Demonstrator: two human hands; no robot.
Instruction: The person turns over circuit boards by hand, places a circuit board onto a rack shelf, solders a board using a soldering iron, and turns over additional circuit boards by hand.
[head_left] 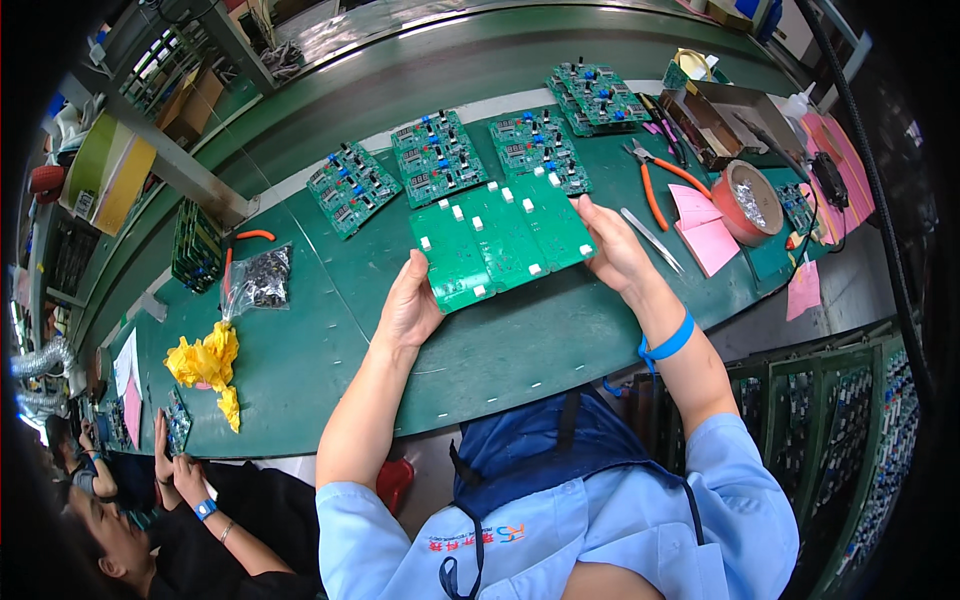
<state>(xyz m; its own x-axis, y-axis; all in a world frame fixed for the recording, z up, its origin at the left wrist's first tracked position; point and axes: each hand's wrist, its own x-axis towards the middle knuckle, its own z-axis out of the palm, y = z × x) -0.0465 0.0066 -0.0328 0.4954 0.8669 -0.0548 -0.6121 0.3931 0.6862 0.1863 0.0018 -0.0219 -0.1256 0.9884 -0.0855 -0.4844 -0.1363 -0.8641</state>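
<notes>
Green circuit panel [502, 243] with small white parts, held above the green desk [330, 340], left hand [410, 305] fingers gripping its near-left edge, right hand [615, 245] fingers pinching its right edge, pink paper slips [703, 230] just right, yellow wrapper [208, 362] far left.

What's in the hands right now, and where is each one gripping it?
Both hands hold one green circuit-board panel above the table. The left hand grips its near-left corner; the right hand grips its right end.

Circuit board panel [500, 243]: matt green laminate, white plastic parts; table mat [300, 350]: smooth green rubber-like sheet.
</notes>
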